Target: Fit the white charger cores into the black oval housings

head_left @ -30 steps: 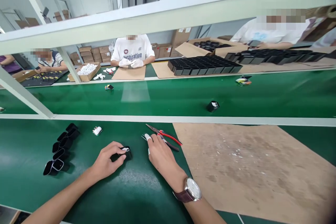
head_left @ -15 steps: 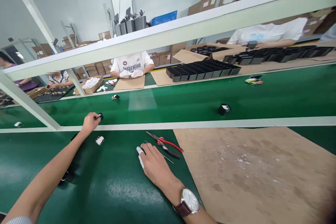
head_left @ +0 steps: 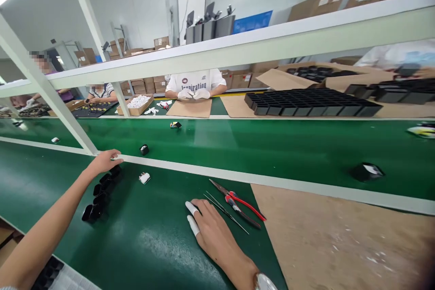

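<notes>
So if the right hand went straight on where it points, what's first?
Likely the white rail beyond the green table: the right hand points forward-left, seemingly passing right of the small white part. Its height is unclear; it might pass over.

Got a bunch of hollow black cups (head_left: 97, 211) near the tabletop's (head_left: 152, 222) far edge, one white-filled cup (head_left: 144, 150) just past it, skinny tweezers (head_left: 227, 213) lying prongs apart.
</notes>
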Tool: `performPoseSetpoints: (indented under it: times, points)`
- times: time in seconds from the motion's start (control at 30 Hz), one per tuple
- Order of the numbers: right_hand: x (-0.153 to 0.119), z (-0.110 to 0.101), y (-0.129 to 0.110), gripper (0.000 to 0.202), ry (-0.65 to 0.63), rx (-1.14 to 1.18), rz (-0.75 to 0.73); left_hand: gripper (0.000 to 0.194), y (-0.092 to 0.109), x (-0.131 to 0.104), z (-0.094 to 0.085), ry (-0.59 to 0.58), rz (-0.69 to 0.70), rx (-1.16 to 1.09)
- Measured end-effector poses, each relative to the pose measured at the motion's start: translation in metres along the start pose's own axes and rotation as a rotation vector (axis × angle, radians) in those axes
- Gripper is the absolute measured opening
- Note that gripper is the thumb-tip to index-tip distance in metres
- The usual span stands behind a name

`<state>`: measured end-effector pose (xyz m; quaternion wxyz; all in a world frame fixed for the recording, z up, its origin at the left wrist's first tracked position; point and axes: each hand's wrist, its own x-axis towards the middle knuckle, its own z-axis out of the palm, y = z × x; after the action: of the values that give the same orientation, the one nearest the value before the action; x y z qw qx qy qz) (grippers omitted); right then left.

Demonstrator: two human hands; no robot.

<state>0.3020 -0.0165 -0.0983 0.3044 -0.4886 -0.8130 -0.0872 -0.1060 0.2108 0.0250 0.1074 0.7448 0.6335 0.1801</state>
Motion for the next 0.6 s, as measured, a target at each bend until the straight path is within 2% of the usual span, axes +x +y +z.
performPoseSetpoints:
  times: [0.13, 0.23, 0.33, 0.43, 0.5, 0.6]
  points:
    - [0.027, 0.012, -0.019, 0.04, -0.069, 0.086, -0.045, 0.05, -0.02, -0.023, 0.001, -0.041, -0.049, -0.023]
    - [0.067, 0.029, -0.035, 0.043, -0.184, 0.11, -0.087, 0.045, -0.015, -0.03, 0.003, 0.017, -0.057, -0.044]
    - [0.113, 0.053, -0.047, 0.042, -0.234, 0.088, -0.041, 0.048, 0.011, -0.037, 0.0, 0.14, -0.013, -0.069]
    - [0.148, 0.076, -0.054, 0.031, -0.213, 0.077, -0.018, 0.044, 0.053, -0.057, -0.001, 0.16, 0.114, -0.127]
    - [0.155, 0.082, -0.055, 0.018, -0.202, 0.082, -0.011, 0.038, 0.081, -0.08, 0.004, 0.109, 0.293, -0.18]
    - [0.135, 0.071, -0.045, 0.011, -0.198, 0.106, -0.019, 0.036, 0.106, -0.118, 0.02, 0.043, 0.517, -0.2]
